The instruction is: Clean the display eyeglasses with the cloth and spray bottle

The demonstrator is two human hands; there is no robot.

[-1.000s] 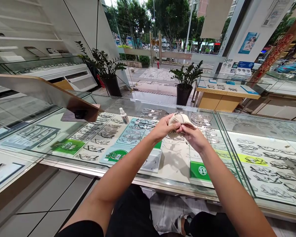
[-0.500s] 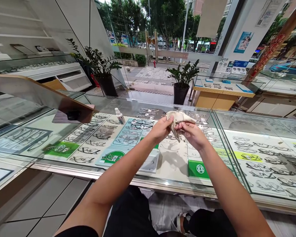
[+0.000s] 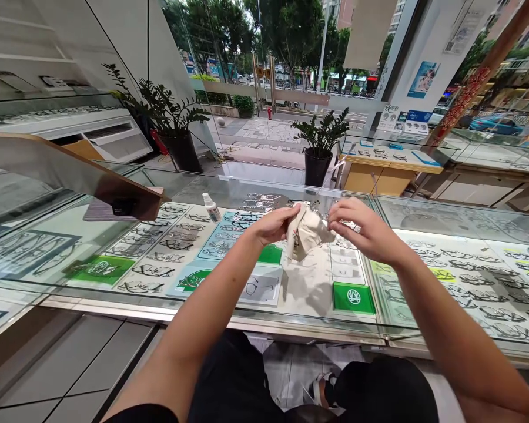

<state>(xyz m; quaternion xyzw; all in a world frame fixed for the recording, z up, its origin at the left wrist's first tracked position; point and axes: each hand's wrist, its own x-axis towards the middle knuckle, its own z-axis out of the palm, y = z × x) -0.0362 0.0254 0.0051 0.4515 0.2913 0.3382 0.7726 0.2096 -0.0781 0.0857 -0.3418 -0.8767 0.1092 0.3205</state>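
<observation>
A cream cloth (image 3: 309, 230) hangs in loose folds above the glass counter. My left hand (image 3: 277, 224) is closed on its left side, thumb uppermost. At the right edge of the cloth, my right hand (image 3: 357, 226) has its fingers bent, with the fingertips and thumb pinched at the fabric. Small dark specks show at the cloth's left fold; whether the folds cover eyeglasses I cannot tell. To the left of the hands, a white spray bottle (image 3: 211, 208) stands upright on the glass. Eyeglasses (image 3: 259, 286) rest on a white display stand below the left forearm.
Rows of eyeglasses (image 3: 153, 269) fill the glass display counter (image 3: 308, 320). Green cards (image 3: 354, 298) lie inside it. A brown angled panel (image 3: 70, 167) juts in from the left. Potted plants (image 3: 317, 167) stand beyond the counter, before glass doors.
My right hand has moved right and slightly up, away from the left. The bunched cloth has opened out and now hangs lower. The view has shifted a little.
</observation>
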